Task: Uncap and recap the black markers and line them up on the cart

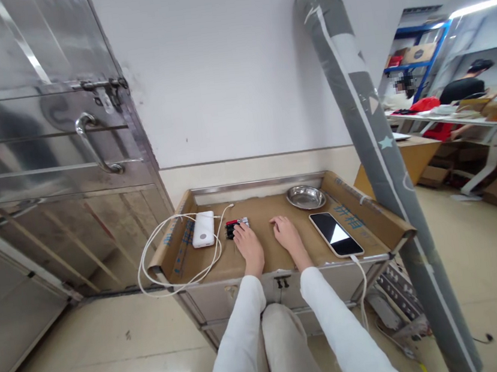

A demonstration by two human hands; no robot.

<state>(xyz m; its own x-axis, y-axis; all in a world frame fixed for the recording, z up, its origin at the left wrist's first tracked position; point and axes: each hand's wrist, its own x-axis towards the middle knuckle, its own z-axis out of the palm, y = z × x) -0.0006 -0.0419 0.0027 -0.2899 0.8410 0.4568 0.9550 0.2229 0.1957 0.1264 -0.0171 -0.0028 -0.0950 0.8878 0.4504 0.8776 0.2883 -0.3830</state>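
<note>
My left hand (249, 246) reaches over a row of small black and red sticks with silvery ends (231, 229), which look like lighters. Its fingers are outstretched and lie on or just above the row's right side, covering part of it. My right hand (287, 235) rests on the brown cardboard cover (263, 208) of the table, fingers slightly bent and apart, with nothing in it. Left of the row lies a white power bank (203, 229) with a white cable (162, 223). A shiny round metal dish (306, 197) sits behind my right hand, and a phone (336, 234) lies to its right.
Raised cardboard sides (364, 211) border the table. A long grey wrapped roll (366, 111) leans at the right. On the left is a metal door (44, 144) with a handle. People sit at a cluttered workbench (470, 113) in the right background.
</note>
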